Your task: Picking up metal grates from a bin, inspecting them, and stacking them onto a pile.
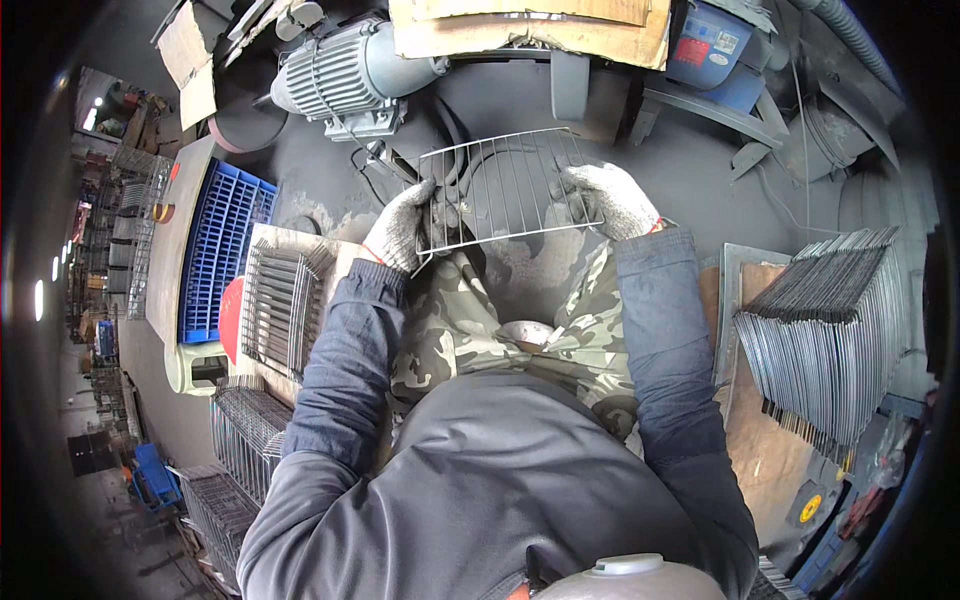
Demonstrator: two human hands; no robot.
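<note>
Between my two hands I hold up a wire rack (505, 190), a thin metal frame with several parallel wires running across it. My left hand (400, 225), in a grey-white knit glove with a dark palm, is closed around the rack's left end. In a matching glove, my right hand (615, 198) grips the right end. The rack is in front of my knees, above the floor. Part of the fingers on each side lie behind the wires.
Stacked wire racks (285, 305) stand at my left, and a tall stack (825, 330) stands on a board at my right. Ahead are a grey electric motor (345, 78), cardboard (530, 25) and a blue box (708, 48). A blue plastic crate (225, 250) lies farther left.
</note>
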